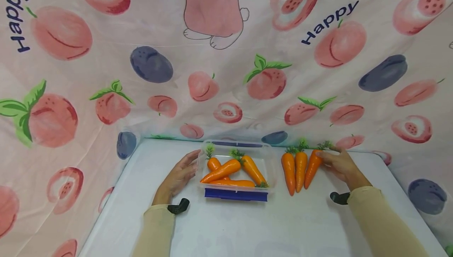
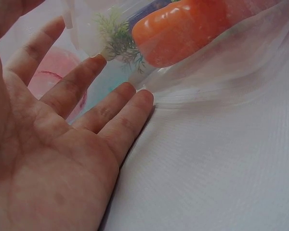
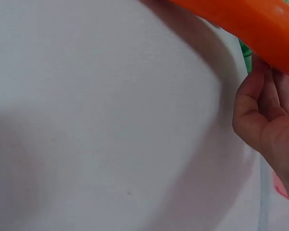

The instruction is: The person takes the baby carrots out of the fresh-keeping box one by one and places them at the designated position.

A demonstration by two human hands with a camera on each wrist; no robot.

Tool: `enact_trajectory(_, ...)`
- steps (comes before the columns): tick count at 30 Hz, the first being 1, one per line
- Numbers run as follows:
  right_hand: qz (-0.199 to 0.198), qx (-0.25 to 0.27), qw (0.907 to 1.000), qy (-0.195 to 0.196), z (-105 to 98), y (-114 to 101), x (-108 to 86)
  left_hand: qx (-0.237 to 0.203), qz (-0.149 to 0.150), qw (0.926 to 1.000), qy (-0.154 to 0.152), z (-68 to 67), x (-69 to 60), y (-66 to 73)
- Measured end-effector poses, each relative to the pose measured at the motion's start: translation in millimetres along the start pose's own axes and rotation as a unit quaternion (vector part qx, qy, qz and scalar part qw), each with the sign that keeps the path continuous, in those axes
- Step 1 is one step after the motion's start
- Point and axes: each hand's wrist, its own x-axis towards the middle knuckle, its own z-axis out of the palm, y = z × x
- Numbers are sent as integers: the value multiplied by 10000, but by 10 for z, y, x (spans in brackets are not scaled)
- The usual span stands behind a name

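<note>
A clear plastic box [image 1: 272,167] with blue clips holds several orange carrots [image 1: 223,171] with green tufts. My left hand [image 1: 181,174] is at the box's left side, its fingers extended; in the left wrist view the fingertips [image 2: 143,98] lie against or very near the clear wall, with one carrot [image 2: 178,33] showing through. Right of the box, two carrots [image 1: 289,173] lie side by side, tips toward me. My right hand [image 1: 341,165] holds a third carrot [image 1: 313,169] near its leafy end. In the right wrist view, bent fingers meet that carrot's [image 3: 260,29] thick end, partly hidden behind it.
Everything rests on a white table [image 1: 226,225]. A fruit-print cloth [image 1: 226,60] hangs behind it and along the sides. Each wrist wears a black camera mount, one on the left [image 1: 179,206] and one on the right [image 1: 339,198].
</note>
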Motion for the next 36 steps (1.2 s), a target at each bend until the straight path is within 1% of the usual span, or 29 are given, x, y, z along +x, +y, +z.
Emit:
enact_trajectory(4,22,271,9996,83,20,41,13,-8,-17,10000,-7,0,2,-4)
enact_trajectory(8,87,317,9994,125,23,71,30,6,-10,10000,-22,1,5,-5)
enact_trajectory(16,131,21,9998,111,35,94,63,40,-19,10000,21,5,4,-1)
enact_trajectory(22,104,-332,9993,108,68,112,83,28,-11,10000,8,-1,6,-6)
enact_trajectory(28,161,-595,9980,131,80,125,114,30,-34,10000,38,3,2,1)
enact_trajectory(36,328,-591,9977,98,91,111,95,10,8,10000,-26,4,5,-2)
